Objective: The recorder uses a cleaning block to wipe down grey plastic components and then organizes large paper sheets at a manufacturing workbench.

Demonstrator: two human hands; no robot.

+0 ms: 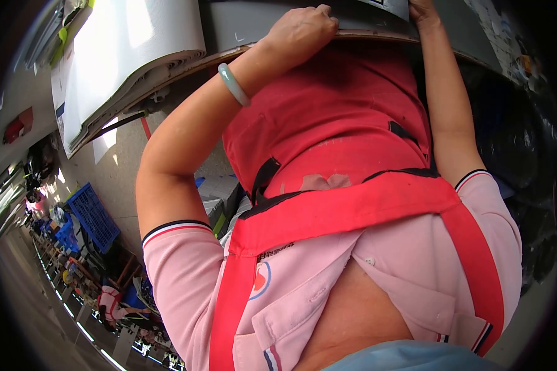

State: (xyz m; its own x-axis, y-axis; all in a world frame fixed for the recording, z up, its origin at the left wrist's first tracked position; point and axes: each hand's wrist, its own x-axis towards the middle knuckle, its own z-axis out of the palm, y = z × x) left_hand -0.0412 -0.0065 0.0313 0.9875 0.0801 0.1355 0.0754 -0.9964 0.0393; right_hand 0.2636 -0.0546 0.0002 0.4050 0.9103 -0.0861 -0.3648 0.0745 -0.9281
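My left hand point(304, 32) rests at the near edge of a grey-topped work table point(229, 25), its fingers curled in. Whatever the fingers may hold is hidden beneath them. A pale green bangle point(234, 85) circles the left wrist. Farther right, my right hand point(423, 12) is cut off by the top of the picture, beside the corner of a light grey printed sheet point(384, 7). Its fingertips are out of sight, so its grip does not show. The sheet lies flat on the table between the two hands.
A thick stack of curled white sheets point(136, 46) overhangs the table at the left. My red apron point(334, 117) touches the table edge. On the floor lie a blue plastic crate point(93, 216) and grey boxes point(220, 191). Dark plastic bags point(520, 142) sit at the right. Another person point(111, 303) is far left.
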